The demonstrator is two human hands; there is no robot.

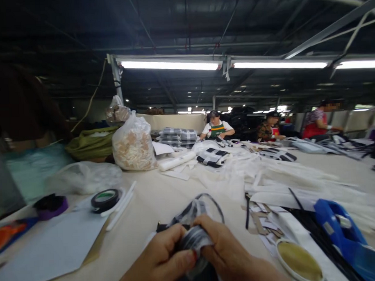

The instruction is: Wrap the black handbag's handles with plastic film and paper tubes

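Observation:
Both of my hands are together at the bottom middle. My left hand (167, 254) and my right hand (222, 246) grip a dark strap wrapped in thin whitish film (195, 237), with fingers closed round it from either side. Beyond my fingers, a thin dark loop (219, 207) arches over the table, with more whitish film (197, 207) inside it. Under my hands lies a dark item (200, 277), mostly hidden, perhaps a bag.
A blue tape dispenser (341, 229), a round tin (299, 259) and paper scraps lie right. On the left are a black tape roll (106, 200), grey board (58, 243) and white rods (122, 206). A stuffed plastic bag (134, 144) stands behind. Several people (217, 129) work across the table.

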